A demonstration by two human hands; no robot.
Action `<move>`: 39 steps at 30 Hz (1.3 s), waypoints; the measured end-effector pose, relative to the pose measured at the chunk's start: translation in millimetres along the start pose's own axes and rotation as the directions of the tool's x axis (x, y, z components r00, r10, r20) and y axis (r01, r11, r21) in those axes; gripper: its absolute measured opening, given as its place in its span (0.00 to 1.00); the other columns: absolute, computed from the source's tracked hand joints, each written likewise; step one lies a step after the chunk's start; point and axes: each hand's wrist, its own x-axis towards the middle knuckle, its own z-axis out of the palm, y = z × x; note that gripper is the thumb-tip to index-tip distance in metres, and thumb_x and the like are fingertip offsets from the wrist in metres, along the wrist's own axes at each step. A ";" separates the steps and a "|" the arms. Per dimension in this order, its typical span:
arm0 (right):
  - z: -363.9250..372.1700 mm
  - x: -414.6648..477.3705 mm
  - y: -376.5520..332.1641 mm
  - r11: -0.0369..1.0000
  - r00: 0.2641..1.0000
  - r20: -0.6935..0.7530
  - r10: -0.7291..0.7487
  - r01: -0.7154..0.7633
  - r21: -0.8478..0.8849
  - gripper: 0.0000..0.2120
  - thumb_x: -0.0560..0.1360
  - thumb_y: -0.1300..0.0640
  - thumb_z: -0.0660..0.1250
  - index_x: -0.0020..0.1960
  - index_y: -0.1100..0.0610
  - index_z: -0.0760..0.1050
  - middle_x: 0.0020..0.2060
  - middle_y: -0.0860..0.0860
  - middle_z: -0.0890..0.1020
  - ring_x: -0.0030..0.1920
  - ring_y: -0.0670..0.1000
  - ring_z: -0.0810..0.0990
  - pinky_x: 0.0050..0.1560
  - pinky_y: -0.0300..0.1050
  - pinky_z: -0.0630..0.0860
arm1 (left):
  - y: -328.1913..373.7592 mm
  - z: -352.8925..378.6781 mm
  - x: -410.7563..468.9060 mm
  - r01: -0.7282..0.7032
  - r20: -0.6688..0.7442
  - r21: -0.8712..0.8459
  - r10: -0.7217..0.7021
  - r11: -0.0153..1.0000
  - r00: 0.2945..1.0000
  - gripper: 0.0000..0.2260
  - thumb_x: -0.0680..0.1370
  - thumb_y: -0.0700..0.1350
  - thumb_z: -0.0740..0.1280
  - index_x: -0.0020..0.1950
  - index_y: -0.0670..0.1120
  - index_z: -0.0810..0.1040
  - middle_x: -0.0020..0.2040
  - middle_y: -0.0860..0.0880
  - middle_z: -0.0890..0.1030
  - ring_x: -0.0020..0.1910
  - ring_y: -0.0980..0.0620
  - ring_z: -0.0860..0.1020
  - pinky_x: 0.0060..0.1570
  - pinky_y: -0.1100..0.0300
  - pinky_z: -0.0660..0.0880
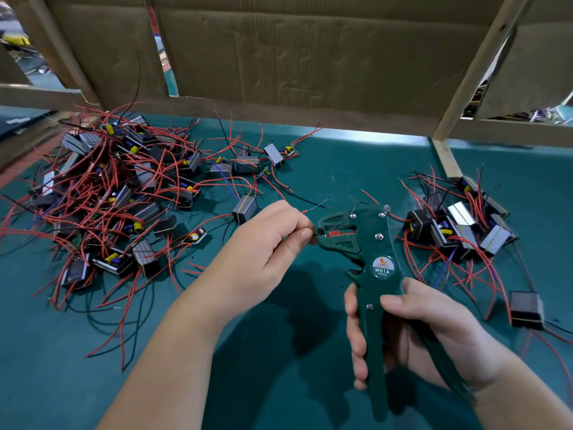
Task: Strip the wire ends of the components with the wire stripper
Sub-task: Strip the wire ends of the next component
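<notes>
My right hand (424, 330) grips the two handles of a dark green wire stripper (369, 252) marked W01A, held upright over the mat. My left hand (266, 240) pinches thin wires at the stripper's jaws (328, 234), thumb and forefinger touching the jaw opening. A red wire end with bare strands (310, 210) pokes up past my fingers. The wires lead back to a small grey block component (244, 209) lying just behind my left hand.
A big tangled heap of components with red and black wires (117, 193) fills the left of the green mat (279, 321). A smaller pile (459, 228) lies at the right, one block (526, 309) apart. Cardboard wall (310, 51) and wooden frame (446, 156) stand behind.
</notes>
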 end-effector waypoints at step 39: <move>14.1 14.3 3.1 0.999 0.917 -0.399 0.005 0.017 0.052 0.20 0.67 0.41 0.67 0.34 0.58 0.73 0.25 0.56 0.68 0.20 0.54 0.66 0.23 0.44 0.70 | -1.3 15.9 -1.4 0.290 -0.060 0.241 -0.284 0.926 0.957 0.18 0.75 0.60 0.58 0.60 0.52 0.74 0.53 0.57 0.74 0.54 0.57 0.73 0.57 0.54 0.70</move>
